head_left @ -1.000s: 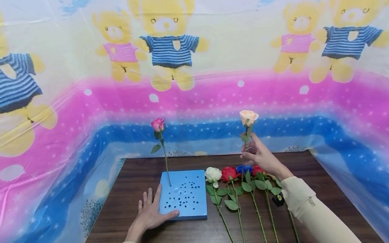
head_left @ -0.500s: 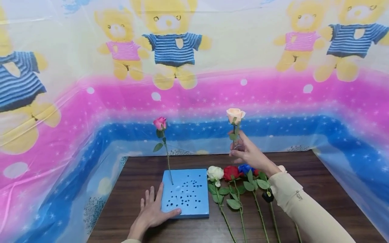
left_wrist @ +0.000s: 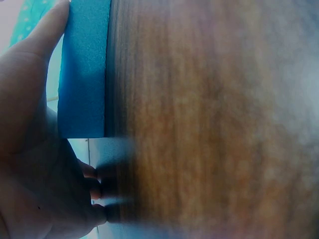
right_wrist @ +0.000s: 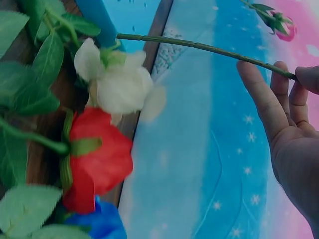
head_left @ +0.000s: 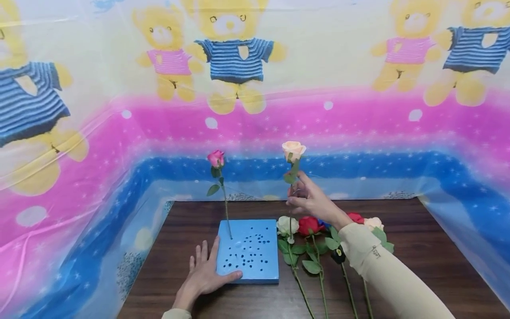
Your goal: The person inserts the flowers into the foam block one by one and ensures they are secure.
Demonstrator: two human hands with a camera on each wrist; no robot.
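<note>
My right hand (head_left: 312, 201) pinches the stem of a peach rose (head_left: 293, 151) between thumb and fingers. The flower stands upright, higher than the table, and its stem (right_wrist: 199, 46) runs free below the fingers in the right wrist view. My left hand (head_left: 205, 271) rests against the left side of a blue foam block (head_left: 270, 262), its fingers spread and straight, with the thumb lying along the front edge. The block's side (left_wrist: 84, 74) shows beside the thumb in the left wrist view. Many small holes dot the block's top. A pink rose (head_left: 216, 158) stands in one near the back left.
Right of the block lie a white rose (head_left: 287, 225), a red rose (head_left: 309, 226), a partly hidden blue rose (right_wrist: 99, 221), another red rose (head_left: 356, 217) and a peach rose (head_left: 373, 223), stems toward the front. A small black object (head_left: 338, 254) lies among them. A bear-print cloth (head_left: 255, 128) hangs behind the table.
My right hand has carried the peach rose leftward, from over the blue rose to near the white one. The left hand stays at the block; the whole view has shifted slightly.
</note>
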